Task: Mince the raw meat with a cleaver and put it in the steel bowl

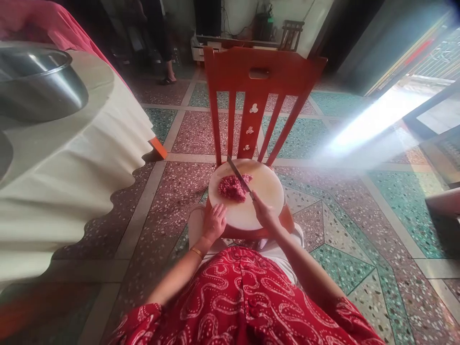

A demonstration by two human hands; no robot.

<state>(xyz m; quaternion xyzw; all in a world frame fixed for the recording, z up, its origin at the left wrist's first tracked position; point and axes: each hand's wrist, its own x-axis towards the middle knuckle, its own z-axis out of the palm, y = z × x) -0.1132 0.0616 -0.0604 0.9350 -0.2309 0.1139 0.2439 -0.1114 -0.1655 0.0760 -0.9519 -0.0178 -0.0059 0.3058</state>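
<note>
A round, pale cutting board (268, 191) lies on the seat of a reddish-brown wooden chair (233, 67). Heaped on its left half is minced red meat (232, 189). My right hand (265, 211) is closed around the handle of a kitchen knife (237, 171), whose blade points up and left across the meat. The blade is seen nearly edge-on, so its breadth cannot be made out. At the near left rim of the board rests my left hand (214, 221), with its fingers lying on the edge, apart from the meat and the knife.
To the left, a table with a pale cloth (93, 139) carries a large metal basin (43, 86). A person's leg (167, 52) shows in the dark background. Bright light enters through a doorway (391, 105) at right. Patterned floor tiles (190, 129) surround the chair.
</note>
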